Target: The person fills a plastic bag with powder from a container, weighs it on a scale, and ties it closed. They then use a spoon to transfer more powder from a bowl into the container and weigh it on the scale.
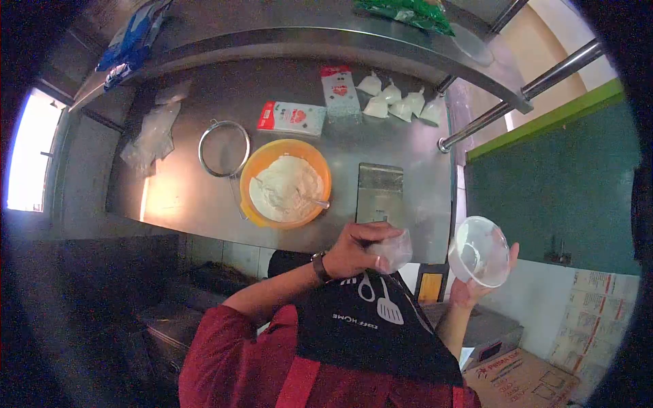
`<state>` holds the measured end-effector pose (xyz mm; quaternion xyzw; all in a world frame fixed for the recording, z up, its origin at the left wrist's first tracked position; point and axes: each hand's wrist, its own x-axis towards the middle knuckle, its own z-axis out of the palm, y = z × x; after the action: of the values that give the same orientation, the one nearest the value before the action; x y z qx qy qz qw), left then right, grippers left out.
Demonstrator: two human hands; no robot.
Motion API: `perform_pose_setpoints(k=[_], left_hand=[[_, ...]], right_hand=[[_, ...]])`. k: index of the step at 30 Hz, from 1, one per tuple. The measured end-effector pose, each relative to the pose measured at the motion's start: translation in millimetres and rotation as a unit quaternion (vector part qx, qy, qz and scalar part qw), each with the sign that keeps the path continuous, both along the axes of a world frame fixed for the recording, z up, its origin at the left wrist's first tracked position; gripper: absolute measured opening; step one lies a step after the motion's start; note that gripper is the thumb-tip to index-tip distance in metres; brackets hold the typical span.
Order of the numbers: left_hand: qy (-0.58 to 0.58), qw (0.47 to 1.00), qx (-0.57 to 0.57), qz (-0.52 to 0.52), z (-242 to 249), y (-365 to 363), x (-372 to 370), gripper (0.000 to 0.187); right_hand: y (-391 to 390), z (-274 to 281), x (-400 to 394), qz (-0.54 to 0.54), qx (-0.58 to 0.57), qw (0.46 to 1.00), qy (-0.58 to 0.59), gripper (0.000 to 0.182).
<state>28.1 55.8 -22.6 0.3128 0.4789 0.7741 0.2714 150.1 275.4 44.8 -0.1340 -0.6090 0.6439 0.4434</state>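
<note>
My left hand [354,250], with a watch at its wrist, grips a small clear plastic cup [396,251] near the table's front edge. Off to the right, my right hand [471,294] holds a translucent white plastic tub [479,253], its mouth tilted toward me. Some white residue shows inside the tub. Beyond my left hand lies a flat kitchen scale [380,194]. A yellow bowl [254,212] holds a heap of white powder [289,182], and a spoon [317,202] rests in it.
A round sieve [224,175] lies left of the bowl. Two red-and-white packs [292,118] and several small bags of white powder [378,106] are behind it. Clear plastic bags [154,141] lie far left. A metal shelf [286,35] overhangs the table's back; a cardboard box [524,377] stands low right.
</note>
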Motion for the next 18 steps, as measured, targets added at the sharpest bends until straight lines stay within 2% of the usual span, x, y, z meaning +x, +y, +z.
perform_pose_setpoints(k=[1,2,3,5,7,9,10,12,14,16,18], left_hand=[[0.021,1.000,-0.007,0.014,-5.8,-0.4,-0.4,0.059],[0.043,0.999,-0.014,0.027,-10.3,-0.8,-0.9,0.061],[0.043,0.999,-0.011,0.023,-3.8,-5.9,-4.2,0.061],[-0.017,0.995,-0.070,0.068,13.4,-18.0,-15.6,0.063],[-0.036,0.991,0.007,0.125,1.0,-20.5,-18.5,0.060],[-0.052,0.988,0.003,0.148,32.4,-23.6,-24.1,0.055],[-0.049,0.988,0.007,0.143,32.8,-25.1,-25.8,0.055],[-0.017,0.973,-0.109,0.205,35.0,-28.1,-25.7,0.051],[-0.007,0.972,-0.094,0.216,41.8,-25.0,-23.9,0.046],[-0.048,0.966,-0.090,0.239,38.8,-23.9,-20.4,0.040],[-0.083,0.959,-0.085,0.258,39.4,-17.6,-16.3,0.039]], right_hand=[[-3.7,1.7,-3.4,-0.007,0.056,0.998,0.009,0.108],[-4.6,-2.5,-5.2,-0.009,0.056,0.998,0.008,0.108],[-3.5,-10.8,-6.1,-0.050,0.126,0.991,-0.005,0.103],[7.8,-25.3,-1.3,-0.121,0.246,0.961,-0.027,0.087],[-1.9,-27.8,-8.3,-0.163,0.243,0.956,-0.003,0.087],[2.1,-27.0,-13.8,-0.193,0.234,0.952,0.027,0.086],[7.0,-27.0,-15.1,-0.172,0.274,0.946,0.022,0.087],[10.2,-26.6,-20.6,-0.146,0.310,0.939,0.022,0.088],[6.8,-27.7,-27.3,-0.108,0.364,0.925,0.017,0.088],[8.8,-45.3,-32.9,-0.100,0.313,0.943,0.052,0.086],[5.1,-55.2,-37.0,-0.042,0.296,0.952,0.060,0.086]])
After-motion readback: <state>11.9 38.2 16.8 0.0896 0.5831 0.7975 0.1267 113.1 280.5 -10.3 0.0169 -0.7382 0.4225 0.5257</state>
